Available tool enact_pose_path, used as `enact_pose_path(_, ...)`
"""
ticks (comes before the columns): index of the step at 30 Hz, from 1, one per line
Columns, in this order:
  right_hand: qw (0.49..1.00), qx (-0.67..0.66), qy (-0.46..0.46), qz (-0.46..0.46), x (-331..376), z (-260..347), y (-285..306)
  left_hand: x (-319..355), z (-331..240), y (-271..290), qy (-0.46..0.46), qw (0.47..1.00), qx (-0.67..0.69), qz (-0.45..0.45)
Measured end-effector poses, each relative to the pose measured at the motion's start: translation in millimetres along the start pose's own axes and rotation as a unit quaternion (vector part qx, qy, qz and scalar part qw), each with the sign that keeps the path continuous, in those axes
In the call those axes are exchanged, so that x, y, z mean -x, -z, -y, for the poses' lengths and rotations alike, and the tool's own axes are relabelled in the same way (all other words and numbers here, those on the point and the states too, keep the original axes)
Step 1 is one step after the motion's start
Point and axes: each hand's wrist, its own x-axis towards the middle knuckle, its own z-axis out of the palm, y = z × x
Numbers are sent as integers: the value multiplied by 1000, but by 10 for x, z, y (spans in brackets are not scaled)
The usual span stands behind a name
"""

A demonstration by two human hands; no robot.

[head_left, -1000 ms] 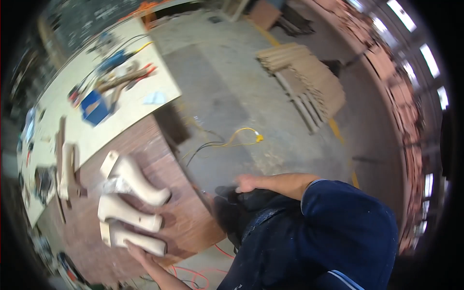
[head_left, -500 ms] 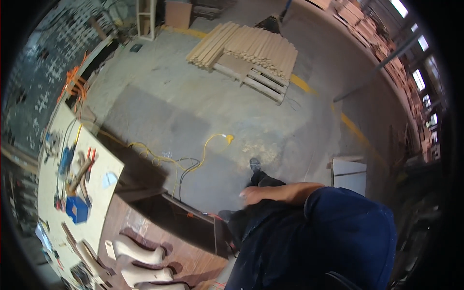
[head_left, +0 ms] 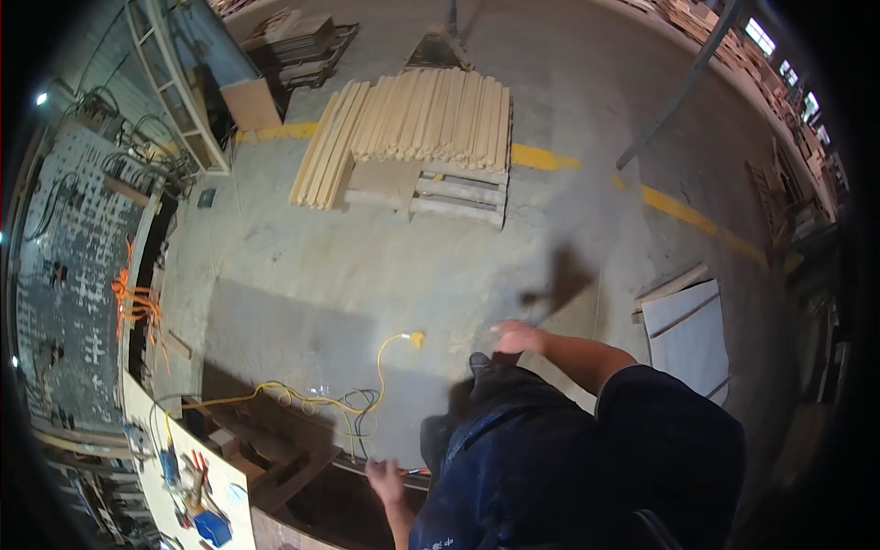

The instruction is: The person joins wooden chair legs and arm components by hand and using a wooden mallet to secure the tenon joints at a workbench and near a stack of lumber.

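Observation:
My right hand (head_left: 518, 337) hangs out in front of my body above the concrete floor, its fingers loosely bent and apart, with nothing visible in them. Lower down, my left hand (head_left: 385, 480) is smeared by motion, so its fingers cannot be made out. It is beside the edge of the workbench (head_left: 240, 515), close to a small red-and-blue item (head_left: 414, 472) that I cannot identify; whether they touch is unclear. On the pale benchtop lie a blue box (head_left: 213, 529), red-handled pliers (head_left: 200, 467) and a blue power tool (head_left: 169, 461).
A yellow cord (head_left: 380, 367) and a dark cable (head_left: 367, 399) trail over the floor ahead. Farther off, a pallet (head_left: 458, 200) bears stacked wooden rods (head_left: 422, 115). Pale panels (head_left: 683, 325) lie at the right, near a grey post (head_left: 678, 92). Orange straps (head_left: 136, 298) hang at the left.
My view has swung left and lifted, so the pallet shows nearer and the carved wooden pieces on the bench have left the picture. My left hand has come into sight; my right hand has swung forward.

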Motion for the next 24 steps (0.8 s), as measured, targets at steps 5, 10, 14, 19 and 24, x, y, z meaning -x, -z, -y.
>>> enact_pose_path(5,993,8,-52,-103,135,-1154,601,-641,-1550,-1386,32,979,-135,147)
enact_pose_path(10,935,-207,-266,-108,261,-1448,941,-1751,-1995,-2078,8,943,-286,167)
enact_pose_path(14,931,-252,-263,5,-11,-1649,1059,-2865,-2030,-2765,4,918,-350,187)
enact_pose_path(19,912,-312,-254,78,-409,-1845,2140,-3884,-2712,-4056,66,902,-381,193)
enact_pose_path(24,837,-436,-325,-67,-1423,-2767,2685,-4470,-3899,-5610,72,889,-336,302)
